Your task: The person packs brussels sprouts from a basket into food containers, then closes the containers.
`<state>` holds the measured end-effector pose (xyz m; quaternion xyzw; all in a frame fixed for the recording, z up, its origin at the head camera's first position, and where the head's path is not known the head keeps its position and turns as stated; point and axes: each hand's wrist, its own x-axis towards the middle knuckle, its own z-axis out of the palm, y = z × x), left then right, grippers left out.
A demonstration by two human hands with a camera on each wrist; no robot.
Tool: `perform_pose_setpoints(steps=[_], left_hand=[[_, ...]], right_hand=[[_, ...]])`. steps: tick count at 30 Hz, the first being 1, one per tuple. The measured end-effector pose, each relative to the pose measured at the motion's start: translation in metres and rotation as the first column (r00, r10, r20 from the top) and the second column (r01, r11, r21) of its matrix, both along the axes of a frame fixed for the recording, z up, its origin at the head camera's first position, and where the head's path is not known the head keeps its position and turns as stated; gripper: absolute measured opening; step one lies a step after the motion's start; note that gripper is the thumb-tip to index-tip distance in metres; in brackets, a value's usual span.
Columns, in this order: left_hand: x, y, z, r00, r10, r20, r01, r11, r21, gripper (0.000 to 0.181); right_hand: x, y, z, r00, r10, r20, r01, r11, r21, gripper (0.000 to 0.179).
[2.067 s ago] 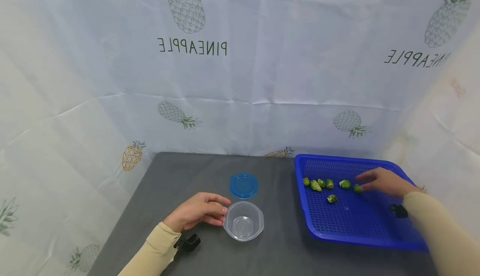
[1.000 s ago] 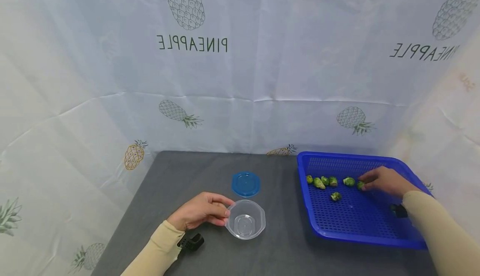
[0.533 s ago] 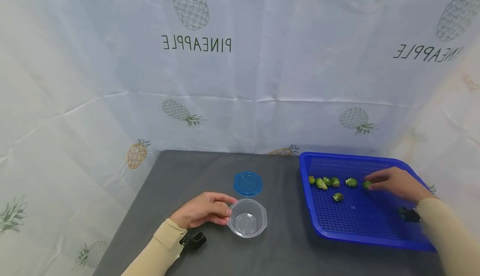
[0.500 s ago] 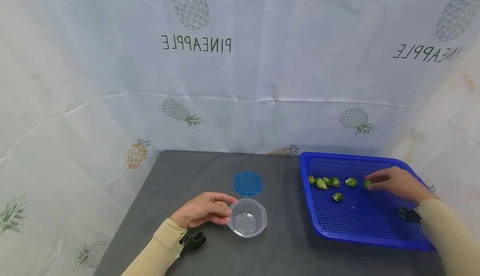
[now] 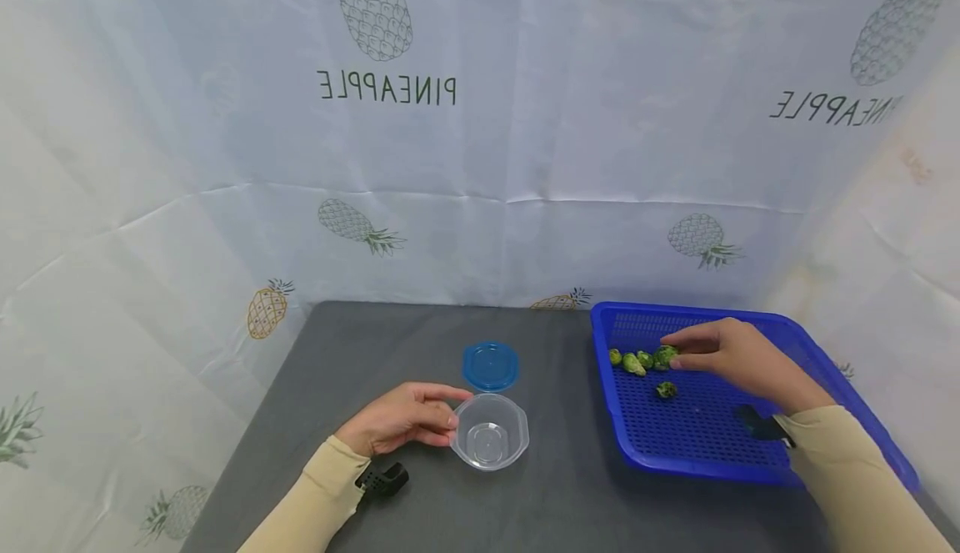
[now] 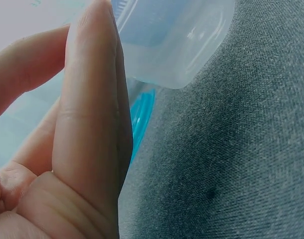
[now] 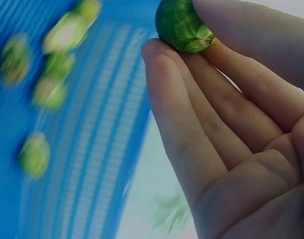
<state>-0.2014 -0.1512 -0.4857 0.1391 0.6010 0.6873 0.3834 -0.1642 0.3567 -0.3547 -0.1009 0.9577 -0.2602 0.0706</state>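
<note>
Seven Brussels sprouts counted in all. One Brussels sprout [image 7: 183,27] is pinched between the thumb and fingers of the right hand [image 5: 738,357], clamped on it, over the far part of the basket. Six other sprouts [image 7: 35,157] are seen in the right wrist view, blurred, inside one blue plastic basket [image 5: 705,468]: four are bunched in a row, one sits a bit past the row's end, one lies off to the side. Fewer can be told apart in the head view, some being overlapped by the right hand.

One transparent plastic container [image 5: 487,446] is stood upright on the grey tabletop [image 5: 566,419], well apart from the basket. Its rim is pinched at the left side by the left hand [image 5: 401,421], thumb and fingers clamped on it. One round blue lid [image 5: 491,366] is laid flat just behind the container; contact between the two cannot be told. Two black wristbands [image 5: 384,480] are worn, one per wrist, below two cream sleeves [image 5: 313,488]. A pale curtain [image 5: 480,144] is hung behind, pineapples printed on it, "PINEAPPLE" shown mirrored twice
</note>
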Motion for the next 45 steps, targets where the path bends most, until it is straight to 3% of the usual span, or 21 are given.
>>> perform_pose_setpoints(steps=[6,11,23,33,45], left_hand=[[-0.001,-0.001,-0.001,1.000,-0.003,-0.007,0.003,1.000,-0.006,0.060],[-0.001,-0.001,0.001,1.000,0.002,0.001,-0.002,1.000,-0.005,0.061],[-0.003,-0.001,-0.002,1.000,0.007,0.004,-0.007,1.000,-0.009,0.057],[-0.004,0.000,-0.001,1.000,0.013,0.006,-0.013,1.000,-0.010,0.056],[-0.005,-0.002,-0.002,1.000,0.005,0.022,-0.006,1.000,0.007,0.056]], right_hand=[[-0.001,-0.057,0.010,0.998,0.060,0.019,-0.059,0.996,-0.074,0.040],[-0.002,-0.104,0.008,0.993,0.114,0.018,-0.111,0.988,-0.111,0.036],[0.001,-0.184,-0.022,0.963,0.268,0.009,-0.258,0.936,-0.240,0.031],[0.006,-0.219,-0.053,0.948,0.315,0.038,-0.289,0.907,-0.306,0.031],[0.003,-0.238,-0.068,0.937,0.343,0.071,-0.309,0.904,-0.294,0.027]])
